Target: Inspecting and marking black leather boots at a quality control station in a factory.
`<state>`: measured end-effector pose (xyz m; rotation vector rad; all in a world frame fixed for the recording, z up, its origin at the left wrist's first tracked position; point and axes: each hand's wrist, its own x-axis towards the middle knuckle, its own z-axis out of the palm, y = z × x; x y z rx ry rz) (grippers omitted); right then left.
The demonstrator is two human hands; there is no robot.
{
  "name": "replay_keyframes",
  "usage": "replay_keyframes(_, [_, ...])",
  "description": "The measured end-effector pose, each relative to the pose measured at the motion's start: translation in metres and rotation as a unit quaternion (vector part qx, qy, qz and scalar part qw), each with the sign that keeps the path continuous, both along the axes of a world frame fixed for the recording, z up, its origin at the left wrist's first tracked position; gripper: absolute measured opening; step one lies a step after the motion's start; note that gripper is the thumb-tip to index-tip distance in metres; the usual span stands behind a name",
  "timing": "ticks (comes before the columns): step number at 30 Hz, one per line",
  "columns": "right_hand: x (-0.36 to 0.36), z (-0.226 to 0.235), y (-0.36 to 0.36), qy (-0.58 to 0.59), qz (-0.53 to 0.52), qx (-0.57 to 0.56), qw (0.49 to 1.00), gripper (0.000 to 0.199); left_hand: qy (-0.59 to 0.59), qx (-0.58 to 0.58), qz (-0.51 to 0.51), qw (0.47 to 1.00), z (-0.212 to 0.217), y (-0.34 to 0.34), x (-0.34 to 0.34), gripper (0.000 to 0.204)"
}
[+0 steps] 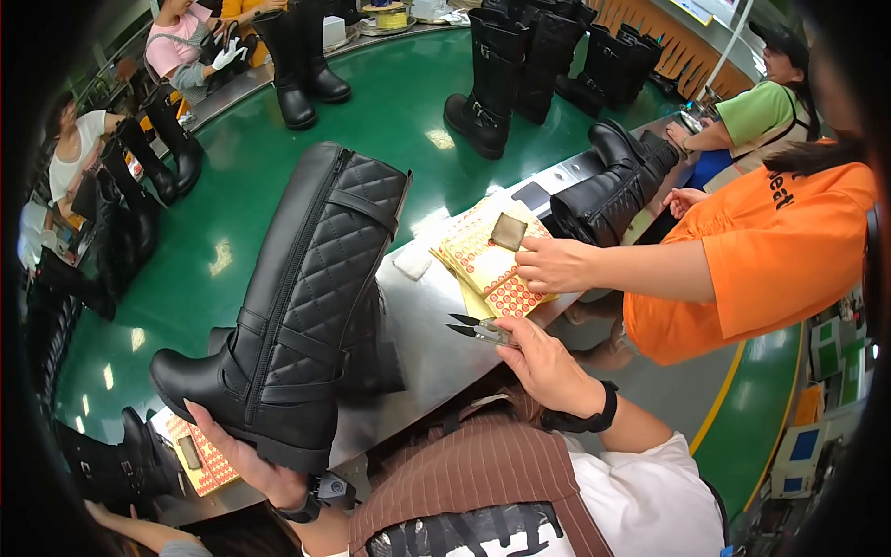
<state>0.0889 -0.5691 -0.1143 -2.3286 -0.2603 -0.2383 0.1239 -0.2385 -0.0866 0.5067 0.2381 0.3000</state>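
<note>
Left hand [243, 455] cups the sole of an upright black boot [292, 306], fingers gripping it. Right hand [548, 367] fingers closed around small snips [478, 330] above the metal surface [436, 316].

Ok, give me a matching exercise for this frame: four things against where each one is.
Things:
1. tall black boot
2. thread snips
3. sticker sheets
4. green conveyor belt

Places:
A. in the right hand
B. under a co-worker's hand
C. sole resting on the left hand
D. carrying more boots behind the table

Pairs: 1-C, 2-A, 3-B, 4-D
</note>
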Motion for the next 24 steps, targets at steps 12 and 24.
replay_keyframes(12, [0.022,-0.011,-0.002,0.014,-0.124,-0.104,0.987,0.027,-0.021,-0.022,-0.001,1.0,-0.003,0.013,-0.004,0.055])
replay_keyframes(24, [0.172,0.028,0.008,-0.208,-0.179,-0.196,0.941,0.011,-0.063,-0.029,-0.043,0.997,0.004,0.012,-0.005,0.054])
